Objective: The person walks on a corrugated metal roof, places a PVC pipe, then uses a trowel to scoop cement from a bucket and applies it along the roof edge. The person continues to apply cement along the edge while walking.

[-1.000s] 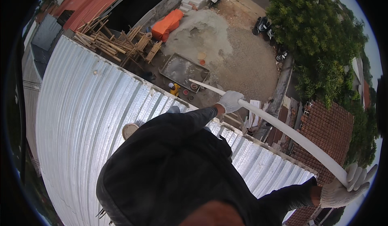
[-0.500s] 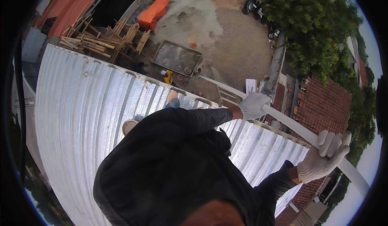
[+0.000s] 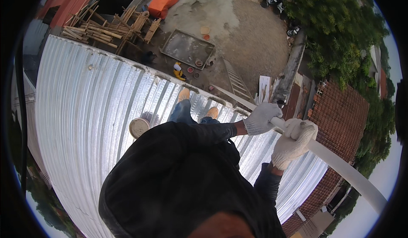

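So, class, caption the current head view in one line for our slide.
Above a corrugated metal roof, gloved left hand and right hand grip a long white pole close together.

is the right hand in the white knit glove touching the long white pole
Touching: the head view shows the right hand in the white knit glove with its fingers curled over the long white pole, no gap between them.

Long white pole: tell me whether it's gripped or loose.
Gripped: the white-gloved left hand and white-gloved right hand both curl around the pole.
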Action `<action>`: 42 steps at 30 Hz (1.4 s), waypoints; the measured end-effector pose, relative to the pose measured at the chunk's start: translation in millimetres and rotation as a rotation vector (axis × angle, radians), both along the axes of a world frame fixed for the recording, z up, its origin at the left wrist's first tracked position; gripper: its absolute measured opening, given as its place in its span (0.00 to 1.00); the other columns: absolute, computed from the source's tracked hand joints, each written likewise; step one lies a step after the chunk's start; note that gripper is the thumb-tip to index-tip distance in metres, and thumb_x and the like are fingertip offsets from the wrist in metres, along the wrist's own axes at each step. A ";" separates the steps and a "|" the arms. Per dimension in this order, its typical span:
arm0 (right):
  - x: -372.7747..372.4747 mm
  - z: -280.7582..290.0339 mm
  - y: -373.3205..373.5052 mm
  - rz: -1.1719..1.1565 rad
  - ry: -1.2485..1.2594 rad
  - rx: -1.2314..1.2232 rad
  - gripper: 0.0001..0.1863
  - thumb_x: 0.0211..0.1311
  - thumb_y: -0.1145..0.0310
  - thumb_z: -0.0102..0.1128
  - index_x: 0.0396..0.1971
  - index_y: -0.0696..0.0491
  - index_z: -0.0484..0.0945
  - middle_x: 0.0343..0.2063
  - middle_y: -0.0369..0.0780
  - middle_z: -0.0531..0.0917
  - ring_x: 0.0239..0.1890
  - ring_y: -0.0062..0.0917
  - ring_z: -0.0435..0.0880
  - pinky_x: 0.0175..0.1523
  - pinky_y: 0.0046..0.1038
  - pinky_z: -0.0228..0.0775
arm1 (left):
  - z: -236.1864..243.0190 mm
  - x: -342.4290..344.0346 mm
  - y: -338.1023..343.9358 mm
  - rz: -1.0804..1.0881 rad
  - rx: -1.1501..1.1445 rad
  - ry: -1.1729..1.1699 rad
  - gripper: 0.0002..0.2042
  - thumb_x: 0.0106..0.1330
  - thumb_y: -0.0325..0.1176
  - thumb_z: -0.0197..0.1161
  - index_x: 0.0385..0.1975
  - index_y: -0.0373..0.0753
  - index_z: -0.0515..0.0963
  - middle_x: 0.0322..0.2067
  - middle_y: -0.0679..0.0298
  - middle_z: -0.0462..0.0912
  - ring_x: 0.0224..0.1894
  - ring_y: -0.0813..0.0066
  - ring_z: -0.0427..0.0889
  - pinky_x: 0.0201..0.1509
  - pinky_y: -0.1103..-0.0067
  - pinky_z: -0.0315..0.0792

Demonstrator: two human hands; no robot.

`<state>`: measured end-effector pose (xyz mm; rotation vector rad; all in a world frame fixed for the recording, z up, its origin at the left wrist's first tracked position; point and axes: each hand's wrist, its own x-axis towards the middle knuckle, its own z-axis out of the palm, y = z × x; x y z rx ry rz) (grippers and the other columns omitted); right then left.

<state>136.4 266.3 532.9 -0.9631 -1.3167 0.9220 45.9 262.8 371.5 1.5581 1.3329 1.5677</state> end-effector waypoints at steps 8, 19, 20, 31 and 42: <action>54.1 134.2 9.8 0.655 0.532 0.116 0.22 0.60 0.57 0.81 0.19 0.44 0.72 0.08 0.24 0.70 0.09 0.13 0.70 0.24 0.20 0.73 | -148.9 -40.3 1.7 -0.352 -0.368 0.281 0.09 0.67 0.36 0.67 0.45 0.45 0.82 0.40 0.57 0.84 0.48 0.52 0.86 0.51 0.57 0.75; 10.0 -33.1 -10.8 0.241 -0.256 -0.188 0.28 0.79 0.46 0.65 0.28 0.58 0.81 0.26 0.39 0.83 0.32 0.28 0.81 0.44 0.34 0.73 | -58.1 -94.6 -5.3 -0.168 -0.739 0.394 0.25 0.67 0.38 0.64 0.65 0.41 0.78 0.58 0.48 0.84 0.59 0.47 0.87 0.63 0.54 0.78; 13.3 -56.1 -6.3 0.253 -0.368 -0.224 0.26 0.81 0.47 0.63 0.34 0.58 0.81 0.34 0.44 0.85 0.36 0.29 0.82 0.47 0.34 0.75 | -23.1 -108.1 2.7 -0.174 -0.681 0.210 0.27 0.70 0.44 0.65 0.67 0.40 0.77 0.60 0.47 0.83 0.60 0.48 0.86 0.65 0.54 0.77; -29.9 -275.8 -2.6 0.397 -0.596 -0.767 0.28 0.85 0.56 0.55 0.72 0.59 0.72 0.69 0.46 0.78 0.68 0.34 0.77 0.75 0.35 0.67 | 188.8 -24.4 -19.4 0.099 0.101 -0.072 0.20 0.59 0.50 0.79 0.34 0.42 0.79 0.33 0.60 0.86 0.36 0.54 0.88 0.39 0.61 0.78; 78.2 -152.1 47.3 0.285 -0.463 -0.261 0.34 0.69 0.37 0.66 0.48 0.57 0.73 0.46 0.41 0.76 0.48 0.26 0.74 0.59 0.33 0.70 | -9.8 -30.1 19.7 -0.076 0.029 -0.122 0.15 0.62 0.48 0.76 0.40 0.44 0.87 0.33 0.56 0.88 0.38 0.53 0.89 0.45 0.62 0.80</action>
